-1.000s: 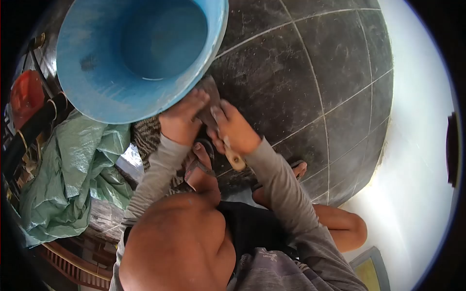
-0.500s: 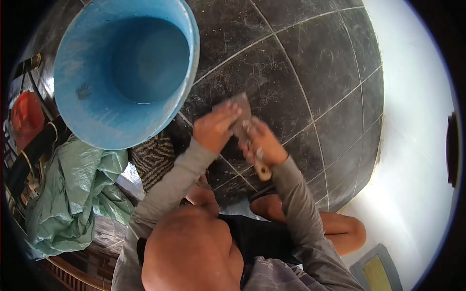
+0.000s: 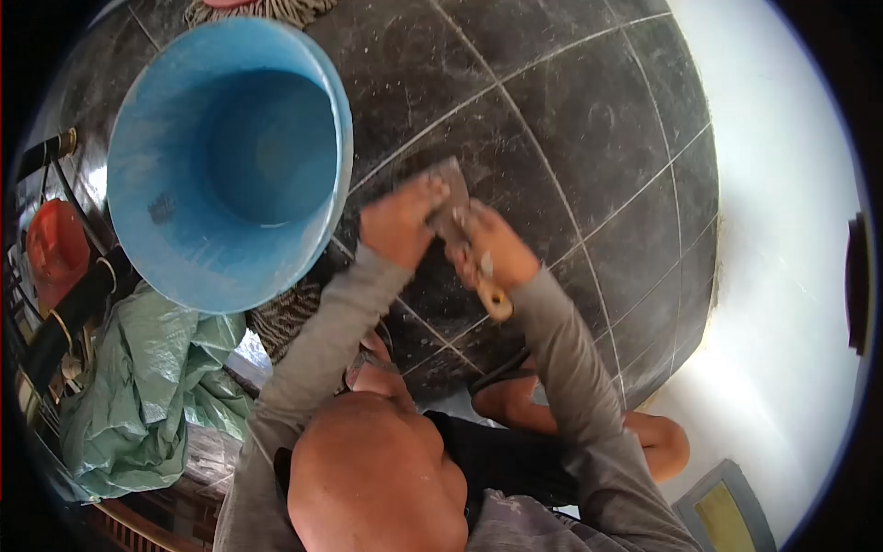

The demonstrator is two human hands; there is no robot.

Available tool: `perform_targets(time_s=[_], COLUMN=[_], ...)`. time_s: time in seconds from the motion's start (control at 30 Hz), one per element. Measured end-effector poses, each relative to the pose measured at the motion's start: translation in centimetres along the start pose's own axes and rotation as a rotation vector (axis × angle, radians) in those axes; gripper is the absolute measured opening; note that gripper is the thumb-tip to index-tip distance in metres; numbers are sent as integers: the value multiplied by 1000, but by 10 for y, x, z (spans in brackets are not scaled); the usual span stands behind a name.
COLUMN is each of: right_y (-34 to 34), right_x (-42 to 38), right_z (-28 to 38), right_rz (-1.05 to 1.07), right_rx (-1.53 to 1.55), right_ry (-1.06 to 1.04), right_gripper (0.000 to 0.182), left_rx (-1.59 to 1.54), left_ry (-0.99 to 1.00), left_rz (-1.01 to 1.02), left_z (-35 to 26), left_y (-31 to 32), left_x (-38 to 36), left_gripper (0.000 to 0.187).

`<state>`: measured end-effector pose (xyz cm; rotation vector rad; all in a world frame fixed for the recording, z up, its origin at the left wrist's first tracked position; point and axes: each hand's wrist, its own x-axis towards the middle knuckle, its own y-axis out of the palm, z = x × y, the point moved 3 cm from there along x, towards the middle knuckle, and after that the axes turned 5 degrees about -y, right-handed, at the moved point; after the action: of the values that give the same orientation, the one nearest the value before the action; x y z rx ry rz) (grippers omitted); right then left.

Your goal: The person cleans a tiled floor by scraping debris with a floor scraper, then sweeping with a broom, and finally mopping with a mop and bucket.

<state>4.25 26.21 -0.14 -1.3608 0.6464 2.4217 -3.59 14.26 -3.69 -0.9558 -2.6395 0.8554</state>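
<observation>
A putty knife (image 3: 457,187) with a broad metal blade and a wooden handle is held over the dark floor, in front of my knees. My right hand (image 3: 498,248) is wrapped round its handle near the blade, and the handle's holed end sticks out below. At the blade's left side, my left hand (image 3: 397,221) has its fingers closed against the metal. Pale smears mark the right-hand fingers. Left of both hands stands a large blue bucket (image 3: 147,235), its mouth facing me, with a little liquid apparently at the bottom.
Dark tiles (image 3: 552,138) with pale joints cover the floor. A white wall (image 3: 782,184) runs along the right. Left lie a crumpled green tarp (image 3: 138,386), a patterned mat (image 3: 280,322) and a red container (image 3: 57,248). A fringed mop head (image 3: 303,9) shows beyond the bucket.
The bucket appears lower and slightly smaller as the view shifts, and the fringed mop head has come into sight. Both hands keep hold of the putty knife, which sits slightly higher and further left.
</observation>
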Motion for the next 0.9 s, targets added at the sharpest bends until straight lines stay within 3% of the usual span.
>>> perform_targets(time_s=[0.1, 0.13, 0.17, 0.23, 0.4, 0.47, 0.53, 0.63, 0.67, 0.8, 0.9], right_y=[-18, -27, -30, -31, -42, -55, -53, -49, -45, -49, -47], right_x=[-8, 7, 18, 33, 2, 29, 40, 25, 16, 45, 39], right_z=[-2, 11, 34, 64, 31, 57, 80, 56, 51, 86, 72], right_rz=[-18, -13, -28, -3, -36, 18, -13, 34, -46, 40, 71], right_rx=[17, -55, -47, 133, 30, 30, 162, 29, 55, 73, -24], right_ry=[9, -95, -114, -45, 0, -73, -104, -86, -38, -122, -178], right_gripper=[25, 25, 24, 23, 25, 25, 25, 24, 24, 25, 25], left_rx=[-22, -27, -25, 50, 4, 3, -22, 7, 16, -22, 5], left_ry=[23, 57, 60, 68, 63, 92, -7, 16, 53, -12, 24], left_rz=[53, -12, -34, -94, -17, -79, -60, -53, -60, -121, -141], left_z=[-6, -8, -9, -7, -16, -19, -19, -18, -18, -21, -16], left_y=[15, 18, 16, 12, 29, 33, 30, 25, 27, 22, 22], left_x=[4, 23, 46, 78, 58, 77, 88, 79, 74, 101, 93], left_gripper=[49, 37, 37, 38, 39, 39, 39, 37, 36, 35, 33])
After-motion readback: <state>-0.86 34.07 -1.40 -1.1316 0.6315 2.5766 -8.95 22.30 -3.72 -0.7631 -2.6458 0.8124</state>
